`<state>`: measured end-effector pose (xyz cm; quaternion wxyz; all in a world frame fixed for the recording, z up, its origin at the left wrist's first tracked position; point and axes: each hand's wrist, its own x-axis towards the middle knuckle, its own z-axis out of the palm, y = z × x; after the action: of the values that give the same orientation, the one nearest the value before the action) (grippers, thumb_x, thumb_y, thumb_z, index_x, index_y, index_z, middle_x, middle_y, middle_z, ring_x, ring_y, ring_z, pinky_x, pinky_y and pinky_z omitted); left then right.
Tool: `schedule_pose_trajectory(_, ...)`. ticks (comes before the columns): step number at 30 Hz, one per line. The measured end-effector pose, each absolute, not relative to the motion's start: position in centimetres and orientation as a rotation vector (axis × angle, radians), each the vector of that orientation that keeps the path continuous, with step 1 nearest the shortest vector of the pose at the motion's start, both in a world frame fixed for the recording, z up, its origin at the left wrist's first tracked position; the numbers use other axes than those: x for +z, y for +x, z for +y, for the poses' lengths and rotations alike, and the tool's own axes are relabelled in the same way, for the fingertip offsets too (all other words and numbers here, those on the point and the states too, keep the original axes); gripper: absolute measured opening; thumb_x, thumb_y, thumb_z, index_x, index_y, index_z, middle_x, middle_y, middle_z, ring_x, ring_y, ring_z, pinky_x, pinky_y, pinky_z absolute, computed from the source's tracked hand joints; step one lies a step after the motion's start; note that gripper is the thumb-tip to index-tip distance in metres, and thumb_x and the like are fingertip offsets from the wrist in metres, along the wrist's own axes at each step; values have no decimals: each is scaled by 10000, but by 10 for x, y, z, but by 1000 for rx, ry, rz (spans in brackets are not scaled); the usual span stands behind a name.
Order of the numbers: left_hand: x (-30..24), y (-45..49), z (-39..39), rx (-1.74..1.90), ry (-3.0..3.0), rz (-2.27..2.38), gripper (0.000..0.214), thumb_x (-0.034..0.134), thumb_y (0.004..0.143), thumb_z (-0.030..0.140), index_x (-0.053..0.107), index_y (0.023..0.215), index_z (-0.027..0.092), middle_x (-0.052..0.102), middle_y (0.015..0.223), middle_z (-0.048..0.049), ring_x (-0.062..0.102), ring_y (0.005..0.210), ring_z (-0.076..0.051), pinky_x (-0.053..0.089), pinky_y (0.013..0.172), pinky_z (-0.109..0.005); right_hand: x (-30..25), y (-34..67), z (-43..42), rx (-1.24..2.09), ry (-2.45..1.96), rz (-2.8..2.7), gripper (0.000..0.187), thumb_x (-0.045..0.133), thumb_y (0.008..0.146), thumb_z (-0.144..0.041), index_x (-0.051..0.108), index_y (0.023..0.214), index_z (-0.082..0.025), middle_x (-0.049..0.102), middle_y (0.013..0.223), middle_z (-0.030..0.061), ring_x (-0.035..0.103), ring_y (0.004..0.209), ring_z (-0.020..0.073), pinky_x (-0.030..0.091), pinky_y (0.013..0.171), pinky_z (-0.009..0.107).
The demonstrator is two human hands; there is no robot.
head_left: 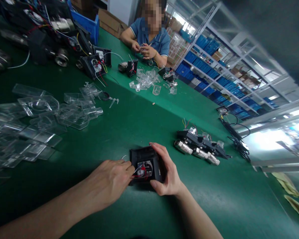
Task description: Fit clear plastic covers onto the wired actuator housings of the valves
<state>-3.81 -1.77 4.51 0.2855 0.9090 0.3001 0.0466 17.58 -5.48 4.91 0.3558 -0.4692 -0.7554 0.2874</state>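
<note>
A black plastic housing point(142, 154) with wires and a small metal mechanism inside stands on the green table in front of me. My right hand point(168, 171) is wrapped round its right side, thumb at the lower edge and fingers at the top. At the left edge of the housing, my left hand point(114, 177) has its fingers pinched together by the thin red and white wires point(139, 171). What exactly those fingertips hold is partly hidden. To the right lies a row of similar black housings point(201, 141) with metal fittings point(201, 153).
Clear plastic covers point(40, 122) are heaped at the left, with more small clear parts point(147, 79) farther back. Wired housings point(97, 64) and a blue bin point(87, 25) fill the far left. A co-worker point(149, 36) sits across the table. A black cable point(235, 134) lies at the right.
</note>
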Motion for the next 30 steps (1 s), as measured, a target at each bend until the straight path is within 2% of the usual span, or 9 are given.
schedule_pose_trajectory(3,45,-46,-7,211,2334,751,246,386,915,262,626,889,219,648,950,-54,589,871,-225,446,726,-333,49,174,-55,637,-1253,-2001,729,560,706,-464,357,1346,-179,411,1322,159,380,1254,336,360,1010,503)
schedule_pose_trajectory(8,49,-59,12,-18,2121,745,345,306,943,377,579,803,221,627,761,-20,600,732,-193,404,678,-310,53,176,-54,565,-1286,-2086,634,532,729,-423,411,1298,-171,371,1334,165,407,1238,325,380,994,488)
schedule_pose_trajectory(14,49,-66,25,47,1983,794,400,250,937,461,508,751,218,547,696,7,565,690,-175,374,648,-292,59,198,-41,461,-1460,-2063,486,547,712,-374,512,1152,-172,414,1261,161,427,1220,319,406,972,476)
schedule_pose_trajectory(18,46,-62,27,88,1955,859,380,239,931,432,490,745,216,529,688,13,552,666,-171,358,627,-282,66,208,-34,395,-1582,-2054,506,560,741,-354,480,1208,-174,422,1273,156,442,1218,299,404,991,472)
schedule_pose_trajectory(22,42,-59,31,111,1900,979,360,281,901,415,501,705,207,532,650,18,537,653,-170,328,597,-268,78,185,-45,2,-1712,-1919,545,611,791,-322,410,1285,-207,482,1234,138,498,1151,270,440,960,464)
schedule_pose_trajectory(24,38,-60,33,129,1874,1031,365,304,882,435,516,693,205,526,629,23,525,644,-170,318,591,-266,80,161,-51,-98,-1612,-1949,432,557,846,-248,435,1258,-207,547,1151,119,550,1072,232,478,911,410)
schedule_pose_trajectory(26,34,-60,35,167,1852,1059,374,322,866,457,511,668,203,518,612,27,514,636,-167,316,592,-265,77,135,-52,-52,-1458,-2110,339,487,882,-192,465,1220,-188,588,1103,112,580,1016,202,502,871,353)
schedule_pose_trajectory(28,30,-60,36,214,1829,1066,379,328,857,468,493,640,203,508,599,30,502,620,-162,316,588,-265,67,112,-44,-19,-1408,-2270,280,427,904,-170,497,1175,-155,603,1095,126,582,1002,203,499,867,343)
schedule_pose_trajectory(30,29,-59,36,250,1800,1087,383,326,854,471,476,623,205,492,577,32,492,595,-159,317,572,-266,55,98,-32,-37,-1494,-2387,225,383,910,-137,547,1064,-134,628,991,121,591,918,212,494,827,353)
